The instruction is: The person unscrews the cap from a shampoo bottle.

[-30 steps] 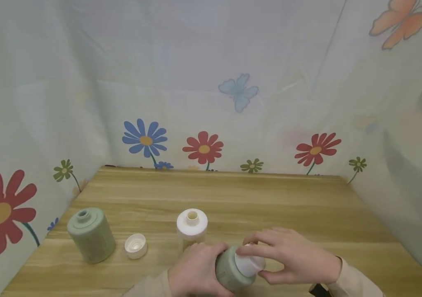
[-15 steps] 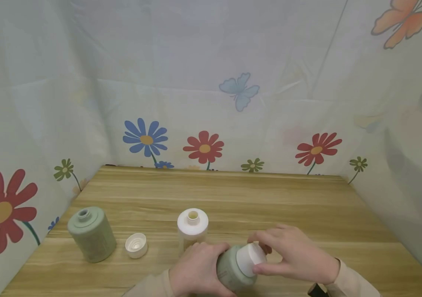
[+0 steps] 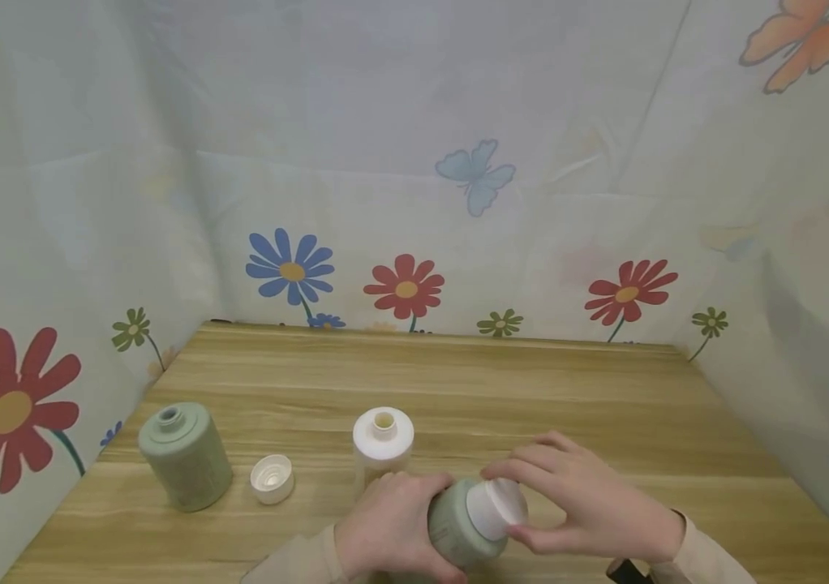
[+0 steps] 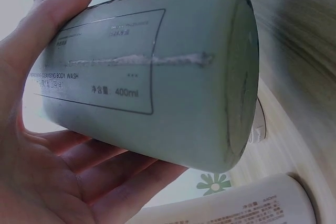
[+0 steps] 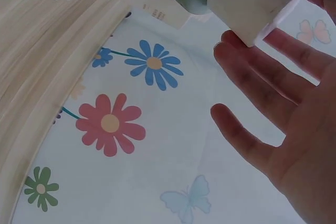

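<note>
My left hand (image 3: pixel 394 526) grips a green body wash bottle (image 3: pixel 453 531) around its side, thumb and fingers curled about it. The bottle leans to the right, and its printed label faces the left wrist camera. On its top end sits a smooth white cap (image 3: pixel 495 508), which my right hand (image 3: pixel 581 504) pinches by the edge between thumb and fingertips. In the right wrist view, the lower fingers (image 5: pixel 241 135) of that hand spread away from the cap. Just behind my left hand stands a clear-bodied bottle with a white shoulder (image 3: pixel 383 442), its neck uncapped.
A second green bottle (image 3: pixel 190 466) stands uncapped at the left of the wooden table (image 3: pixel 458 377). Beside it lies a white cap (image 3: pixel 272 478), hollow side up. A curtain printed with flowers (image 3: pixel 546 243) closes off the back and sides.
The right fingers have loosened, shifted round the cap and closed on its edge again. The left hand and green bottle have stayed nearly in place. The head view has shifted slightly.
</note>
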### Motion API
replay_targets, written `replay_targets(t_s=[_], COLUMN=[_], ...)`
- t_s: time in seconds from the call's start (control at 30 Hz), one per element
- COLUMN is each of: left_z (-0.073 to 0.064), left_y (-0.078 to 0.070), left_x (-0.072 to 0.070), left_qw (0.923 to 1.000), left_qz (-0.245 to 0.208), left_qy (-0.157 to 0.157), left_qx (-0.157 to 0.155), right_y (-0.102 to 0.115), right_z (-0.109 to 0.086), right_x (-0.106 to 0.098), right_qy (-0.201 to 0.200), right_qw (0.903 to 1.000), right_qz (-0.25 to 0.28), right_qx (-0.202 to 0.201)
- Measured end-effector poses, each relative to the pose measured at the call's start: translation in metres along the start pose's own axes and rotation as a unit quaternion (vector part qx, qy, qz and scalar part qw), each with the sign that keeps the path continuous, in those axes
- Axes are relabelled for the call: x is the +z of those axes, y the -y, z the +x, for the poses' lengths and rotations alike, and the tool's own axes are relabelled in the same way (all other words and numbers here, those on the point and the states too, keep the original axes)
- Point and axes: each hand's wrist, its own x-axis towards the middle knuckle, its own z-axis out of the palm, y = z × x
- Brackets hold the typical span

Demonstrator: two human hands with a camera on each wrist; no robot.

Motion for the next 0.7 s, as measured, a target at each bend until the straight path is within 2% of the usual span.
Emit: replay_targets(t_s=[0.3, 0.43, 0.7], left_z=[-0.0005, -0.0005, -0.0016], left_y=[-0.0010, -0.0024, -0.0043], left_x=[-0.0042, -0.0052, -0.0038], left_qw=[1.0000, 1.0000, 1.0000], left_qz=[-0.002, 0.000, 0.007], left_qy=[0.001, 0.001, -0.002], left_qx=[-0.001, 0.002, -0.005], right_y=[0.0018, 0.0023, 0.0012], right_z=[0.0023, 0.0040, 0.0063], right_x=[-0.0068, -0.0083, -0.0068], right_qy=[0.024, 0.016, -0.009], right_qw=[0.9992, 0.9997, 0.9997], right_qz=[0.004, 0.009, -0.014], right_qx=[-0.032, -0.016, 0.015])
